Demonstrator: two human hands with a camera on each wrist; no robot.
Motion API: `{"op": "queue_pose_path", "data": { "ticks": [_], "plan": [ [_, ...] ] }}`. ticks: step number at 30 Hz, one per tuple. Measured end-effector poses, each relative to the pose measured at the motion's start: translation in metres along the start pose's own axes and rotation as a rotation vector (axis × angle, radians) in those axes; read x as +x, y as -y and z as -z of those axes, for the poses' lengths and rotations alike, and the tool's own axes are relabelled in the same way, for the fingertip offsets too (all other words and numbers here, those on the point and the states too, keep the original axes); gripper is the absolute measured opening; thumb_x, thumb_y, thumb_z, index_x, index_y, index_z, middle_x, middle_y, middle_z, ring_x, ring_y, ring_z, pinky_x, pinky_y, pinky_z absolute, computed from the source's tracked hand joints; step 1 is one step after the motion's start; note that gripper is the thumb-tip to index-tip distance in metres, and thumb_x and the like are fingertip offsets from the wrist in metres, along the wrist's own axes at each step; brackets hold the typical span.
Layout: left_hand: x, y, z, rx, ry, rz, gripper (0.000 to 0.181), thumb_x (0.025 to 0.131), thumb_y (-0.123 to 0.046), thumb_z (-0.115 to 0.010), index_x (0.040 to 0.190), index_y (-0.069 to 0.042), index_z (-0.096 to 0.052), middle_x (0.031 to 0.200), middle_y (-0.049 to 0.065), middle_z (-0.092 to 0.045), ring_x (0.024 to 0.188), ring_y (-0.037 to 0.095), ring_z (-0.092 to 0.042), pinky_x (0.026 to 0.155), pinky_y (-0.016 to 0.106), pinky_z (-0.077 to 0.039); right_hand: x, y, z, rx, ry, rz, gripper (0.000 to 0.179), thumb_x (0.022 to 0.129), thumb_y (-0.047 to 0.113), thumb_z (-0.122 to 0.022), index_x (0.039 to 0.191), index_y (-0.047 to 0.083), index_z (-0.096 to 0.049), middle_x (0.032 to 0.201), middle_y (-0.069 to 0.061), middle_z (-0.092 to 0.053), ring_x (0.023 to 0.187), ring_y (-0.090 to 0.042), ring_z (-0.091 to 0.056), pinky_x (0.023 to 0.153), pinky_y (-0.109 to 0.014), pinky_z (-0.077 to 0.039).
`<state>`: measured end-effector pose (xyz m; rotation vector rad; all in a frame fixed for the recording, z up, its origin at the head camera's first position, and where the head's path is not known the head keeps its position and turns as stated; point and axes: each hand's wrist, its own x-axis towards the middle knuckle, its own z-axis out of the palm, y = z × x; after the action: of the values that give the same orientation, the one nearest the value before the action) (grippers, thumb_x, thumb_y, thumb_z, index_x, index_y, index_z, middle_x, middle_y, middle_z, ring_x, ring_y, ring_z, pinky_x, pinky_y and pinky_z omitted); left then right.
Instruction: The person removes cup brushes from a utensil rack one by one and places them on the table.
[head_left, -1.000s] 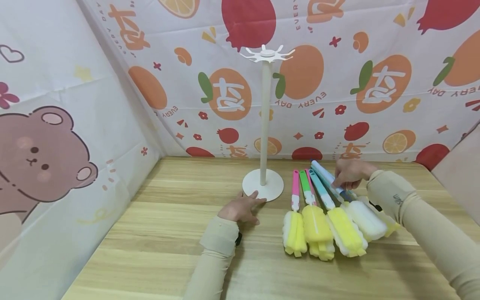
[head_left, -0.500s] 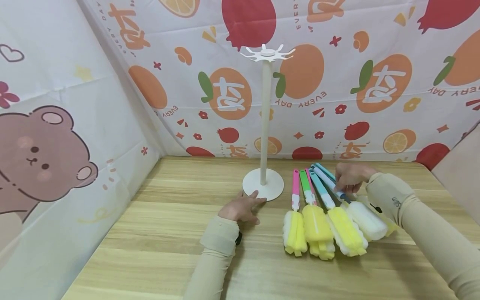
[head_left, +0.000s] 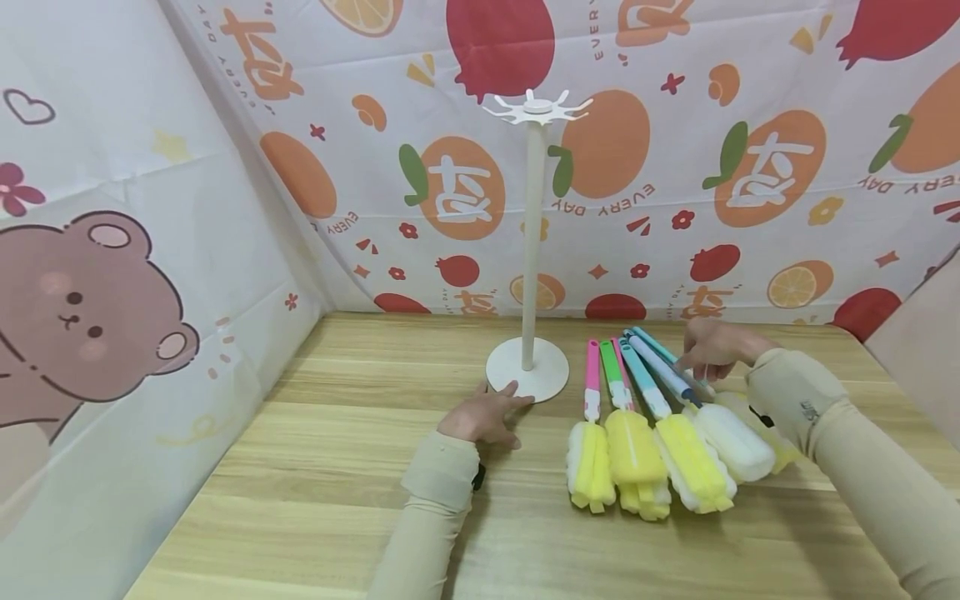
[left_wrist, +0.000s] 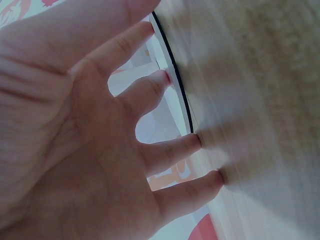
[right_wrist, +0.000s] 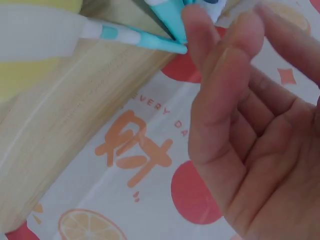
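My left hand (head_left: 483, 418) lies with spread fingers at a white stand (head_left: 531, 242), some fingertips touching its round base (head_left: 547, 379). In the left wrist view, other fingertips (left_wrist: 212, 182) meet the tabletop. My right hand (head_left: 717, 350) hovers over the rightmost sponge brushes, fingers bent loosely with nothing seen between them in the right wrist view. Beneath it lies a blue-handled sponge brush (head_left: 663, 367) with a white head. Another brush, with a teal and white handle (right_wrist: 160, 42), is partly hidden by the hand and sleeve in the head view.
Left of these lie brushes with a pink handle (head_left: 592, 367), a green handle (head_left: 612, 367) and a teal handle (head_left: 637, 371), their yellow sponge heads toward me. Hooks (head_left: 537, 108) ring the stand's top. A printed cloth (head_left: 360, 50) backs the wooden table (head_left: 322, 433).
My right hand has let go of the blue-handled brush and shifted slightly right. That brush's handle has come down among the others. The left hand keeps its place at the base.
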<state>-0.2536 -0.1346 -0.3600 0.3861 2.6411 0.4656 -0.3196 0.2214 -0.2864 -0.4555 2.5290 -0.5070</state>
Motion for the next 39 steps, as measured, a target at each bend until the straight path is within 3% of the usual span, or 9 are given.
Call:
{"op": "queue_pose_path", "data": {
  "ticks": [7,14,27,34,39],
  "plan": [
    [-0.001,-0.001,0.000,-0.003,0.000,-0.004,0.070,0.088,-0.021,-0.081,0.151,-0.027,-0.051,0.166,0.000,-0.026,0.152,0.042,-0.012,0.110,0.064,-0.033,-0.015,-0.010,0.006,0.106,-0.125,0.059,0.026,0.100,0.014,-0.063,0.084,-0.005,-0.072,0.071,-0.005,-0.067,0.057,-0.015,-0.060,0.056,-0.030,-0.055],
    [-0.002,0.000,0.000,-0.005,0.001,-0.001,0.070,0.088,-0.021,-0.081,0.151,-0.028,-0.051,0.166,-0.001,-0.026,0.152,0.041,-0.012,0.110,0.063,-0.033,-0.032,-0.018,0.013,0.255,-0.248,0.051,0.037,0.102,0.019,-0.063,0.115,-0.015,-0.068,0.085,-0.006,-0.071,0.066,-0.023,-0.063,0.063,-0.031,-0.057],
    [-0.002,-0.001,0.001,-0.009,0.005,0.010,0.071,0.088,-0.021,-0.081,0.152,-0.029,-0.051,0.167,-0.001,-0.024,0.152,0.040,-0.011,0.111,0.063,-0.032,-0.065,-0.033,-0.008,0.413,-0.431,0.080,0.041,0.104,0.020,-0.060,0.122,-0.017,-0.060,0.095,-0.010,-0.073,0.069,-0.018,-0.065,0.068,-0.029,-0.058],
    [-0.004,-0.001,0.002,-0.003,0.003,0.009,0.070,0.088,-0.021,-0.081,0.151,-0.028,-0.051,0.167,0.000,-0.024,0.152,0.041,-0.012,0.109,0.064,-0.034,-0.083,-0.035,-0.023,0.482,-0.645,0.083,0.044,0.104,0.026,-0.060,0.125,-0.013,-0.060,0.089,0.008,-0.073,0.072,-0.014,-0.067,0.067,-0.025,-0.058],
    [-0.003,-0.001,-0.002,0.005,0.003,0.006,0.070,0.088,-0.021,-0.081,0.151,-0.029,-0.052,0.166,-0.001,-0.026,0.151,0.041,-0.014,0.109,0.065,-0.033,-0.094,-0.038,-0.038,0.589,-0.808,0.100,0.021,0.102,0.024,-0.063,0.109,0.006,-0.070,0.083,0.014,-0.073,0.066,-0.010,-0.067,0.063,-0.019,-0.056]
  ]
}}
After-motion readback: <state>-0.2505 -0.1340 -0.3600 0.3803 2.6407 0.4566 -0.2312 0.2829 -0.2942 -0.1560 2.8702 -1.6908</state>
